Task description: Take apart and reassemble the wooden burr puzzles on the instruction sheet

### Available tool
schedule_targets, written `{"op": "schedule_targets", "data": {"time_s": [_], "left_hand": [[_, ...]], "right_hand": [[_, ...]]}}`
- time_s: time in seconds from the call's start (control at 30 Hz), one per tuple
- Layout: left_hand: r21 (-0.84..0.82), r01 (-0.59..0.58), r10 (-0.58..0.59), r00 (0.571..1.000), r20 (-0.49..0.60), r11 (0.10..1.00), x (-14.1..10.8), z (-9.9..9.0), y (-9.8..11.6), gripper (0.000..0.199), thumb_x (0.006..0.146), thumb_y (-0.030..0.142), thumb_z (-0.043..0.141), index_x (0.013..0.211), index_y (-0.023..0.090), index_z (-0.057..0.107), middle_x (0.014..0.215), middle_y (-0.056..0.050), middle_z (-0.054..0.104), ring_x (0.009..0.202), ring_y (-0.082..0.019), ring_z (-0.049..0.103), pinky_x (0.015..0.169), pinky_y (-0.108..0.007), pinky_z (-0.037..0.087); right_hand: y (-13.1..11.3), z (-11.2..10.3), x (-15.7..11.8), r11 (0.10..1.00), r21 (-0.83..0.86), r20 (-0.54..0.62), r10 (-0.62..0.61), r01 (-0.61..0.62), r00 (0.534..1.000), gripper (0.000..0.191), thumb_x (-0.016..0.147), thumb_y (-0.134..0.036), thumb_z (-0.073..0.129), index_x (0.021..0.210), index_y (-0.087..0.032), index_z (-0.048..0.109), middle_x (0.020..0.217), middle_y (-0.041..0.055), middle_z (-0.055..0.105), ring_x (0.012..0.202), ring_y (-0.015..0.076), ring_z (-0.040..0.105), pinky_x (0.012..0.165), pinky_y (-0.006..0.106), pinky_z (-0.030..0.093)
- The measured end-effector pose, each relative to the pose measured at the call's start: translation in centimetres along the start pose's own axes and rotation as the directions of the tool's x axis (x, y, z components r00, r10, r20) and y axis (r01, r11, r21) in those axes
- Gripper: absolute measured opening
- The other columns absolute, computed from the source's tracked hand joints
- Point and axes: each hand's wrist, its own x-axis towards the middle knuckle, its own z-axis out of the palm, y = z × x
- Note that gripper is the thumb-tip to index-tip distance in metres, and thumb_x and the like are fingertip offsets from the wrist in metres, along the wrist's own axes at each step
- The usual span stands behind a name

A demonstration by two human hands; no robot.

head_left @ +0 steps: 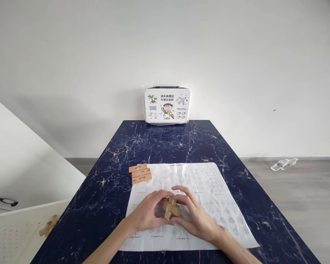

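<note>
A small wooden burr puzzle (171, 208) made of interlocked pale blocks is between my hands, over a printed instruction sheet (225, 231). My left hand (147, 212) curls round its left side, thumb low and fingers at the far edge. From the right, my right hand (195, 215) grips the puzzle with thumb and fingers, its index finger raised above the blocks. Parts of the puzzle are hidden behind my fingers. Up at the sheet's left corner lie three flat wooden pieces (141, 179) with slots and printed numbers.
The dark blue marbled table (165, 143) reaches to the wall. A white printed case (167, 105) stands at its far end. Below the table's left edge is a white perforated basket (8, 234) with wooden pieces (48, 226). A clear plastic bottle (283, 164) lies on the floor at right.
</note>
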Motion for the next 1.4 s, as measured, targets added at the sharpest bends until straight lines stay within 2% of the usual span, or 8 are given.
{"op": "schedule_targets", "data": {"time_s": [0.27, 0.47, 0.63, 0.8, 0.9, 1.13, 1.27, 1.4], "left_hand": [[-0.131, 0.047, -0.063, 0.991, -0.115, 0.99, 0.1, -0.1, -0.2, 0.056, 0.091, 0.037, 0.083, 0.137, 0.03, 0.053, 0.127, -0.008, 0.071, 0.11, -0.027, 0.072, 0.096, -0.044, 0.057], [-0.272, 0.033, -0.051, 0.997, -0.057, 0.962, 0.1, -0.2, -0.1, 0.061, 0.091, 0.039, 0.085, 0.14, 0.035, 0.049, 0.137, -0.009, 0.066, 0.121, -0.029, 0.068, 0.103, -0.049, 0.057], [-0.254, -0.04, 0.018, 0.996, -0.087, 0.966, 0.5, -0.3, -0.3, 0.061, 0.083, 0.046, 0.091, 0.134, 0.034, 0.06, 0.134, -0.009, 0.061, 0.115, -0.029, 0.066, 0.103, -0.051, 0.058], [-0.221, 0.002, -0.012, 0.999, -0.044, 0.975, 0.5, -0.6, -0.4, 0.075, 0.086, 0.049, 0.089, 0.151, 0.034, 0.055, 0.137, -0.011, 0.066, 0.121, -0.032, 0.066, 0.109, -0.054, 0.053], [-0.238, 0.018, -0.026, 0.999, -0.03, 0.971, 0.4, -0.7, -0.3, 0.076, 0.09, 0.052, 0.083, 0.157, 0.033, 0.052, 0.144, -0.013, 0.065, 0.13, -0.035, 0.064, 0.115, -0.056, 0.049], [-0.34, 0.046, -0.039, 0.999, 0.028, 0.939, 0.3, -0.4, 0.3, 0.09, 0.09, 0.061, 0.08, 0.165, 0.032, 0.038, 0.133, -0.011, 0.073, 0.123, -0.034, 0.069, 0.112, -0.057, 0.051], [-0.275, 0.048, -0.061, 0.997, -0.041, 0.96, 0.0, -0.1, 0.4, 0.064, 0.098, 0.048, 0.073, 0.156, 0.032, 0.05, 0.135, -0.01, 0.07, 0.12, -0.032, 0.069, 0.107, -0.051, 0.055], [-0.236, 0.095, -0.136, 0.977, -0.167, 0.967, -0.2, 0.0, 0.7, 0.077, 0.086, 0.037, 0.085, 0.153, 0.033, 0.047, 0.136, -0.009, 0.067, 0.123, -0.031, 0.067, 0.111, -0.05, 0.053]], "right_hand": [[0.5, -0.3, 0.3, 0.97, -0.238, -0.13, -0.078, 0.045, 0.989, 0.035, 0.107, -0.027, 0.06, 0.141, -0.027, 0.049, 0.133, 0.0148, 0.061, 0.121, 0.0308, 0.068, 0.1, 0.05, 0.063], [0.8, -0.4, 0.6, 0.971, -0.241, -0.12, -0.026, -0.004, 0.992, 0.037, 0.11, -0.032, 0.055, 0.145, -0.026, 0.049, 0.127, 0.0133, 0.064, 0.103, 0.026, 0.072, 0.086, 0.042, 0.065], [1.1, -0.3, 0.6, 0.954, -0.299, -0.035, -0.04, 0.028, 0.999, 0.019, 0.114, -0.035, 0.048, 0.124, -0.023, 0.059, 0.091, 0.0035, 0.07, 0.075, 0.0212, 0.07, 0.069, 0.035, 0.059], [0.8, -0.2, 0.6, 0.948, -0.319, -0.078, -0.046, 0.019, 0.996, 0.026, 0.114, -0.045, 0.048, 0.109, -0.022, 0.06, 0.08, 0.0021, 0.07, 0.067, 0.0201, 0.069, 0.063, 0.032, 0.053], [0.6, -0.1, 0.6, 0.949, -0.314, -0.104, -0.057, 0.022, 0.993, 0.025, 0.114, -0.044, 0.049, 0.106, -0.022, 0.059, 0.078, 0.0012, 0.07, 0.062, 0.0193, 0.069, 0.059, 0.031, 0.052], [0.7, 0.1, 0.4, 0.942, -0.335, -0.186, -0.086, 0.019, 0.979, 0.021, 0.112, -0.043, 0.054, 0.108, -0.024, 0.059, 0.075, -0.0005, 0.068, 0.058, 0.0174, 0.065, 0.055, 0.029, 0.048], [0.6, 0.0, 0.5, 0.947, -0.32, -0.132, -0.079, 0.033, 0.988, 0.022, 0.112, -0.046, 0.054, 0.109, -0.024, 0.058, 0.075, -0.0015, 0.066, 0.058, 0.0167, 0.063, 0.056, 0.029, 0.05], [0.5, -0.2, 0.4, 0.96, -0.28, -0.119, -0.034, -0.001, 0.992, 0.023, 0.111, -0.041, 0.052, 0.128, -0.025, 0.051, 0.093, 0.0034, 0.07, 0.071, 0.0193, 0.068, 0.066, 0.033, 0.056]]}}
